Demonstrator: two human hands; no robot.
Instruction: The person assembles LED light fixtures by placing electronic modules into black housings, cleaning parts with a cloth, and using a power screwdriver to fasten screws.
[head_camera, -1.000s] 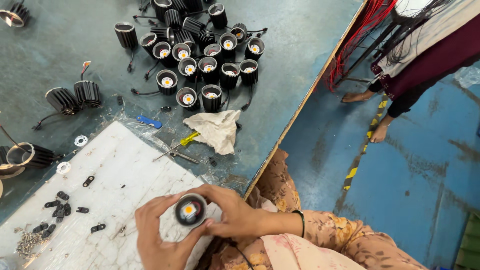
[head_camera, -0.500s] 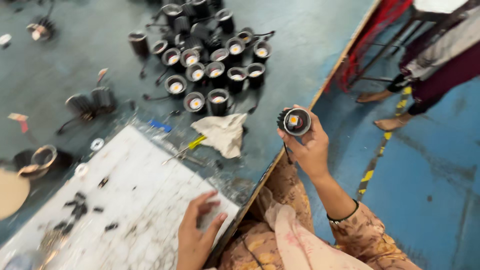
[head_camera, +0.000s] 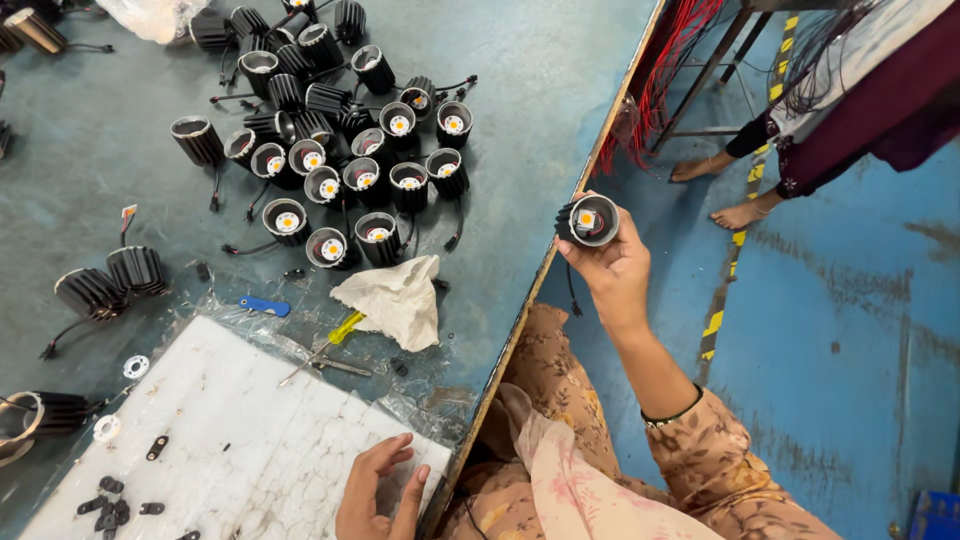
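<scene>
Matt black finned metal, worn paint and crumpled cloth

The lamp housing (head_camera: 588, 221) held in the right hand (head_camera: 612, 268) is seen as matt black finned metal with a smooth grey rim and a glossy yellow chip at its centre; the same finish is shown by the cluster of lamp housings (head_camera: 340, 150) on the desk (head_camera: 90, 160), whose blue-green painted top looks dull, scuffed and stained. A white board (head_camera: 230, 440), smooth but smudged, is touched by the left hand (head_camera: 380, 495). A crumpled off-white cloth (head_camera: 395, 298) looks soft and matt. The screwdriver (head_camera: 325, 345) is given a glossy yellow plastic handle and a bare metal shaft.
</scene>
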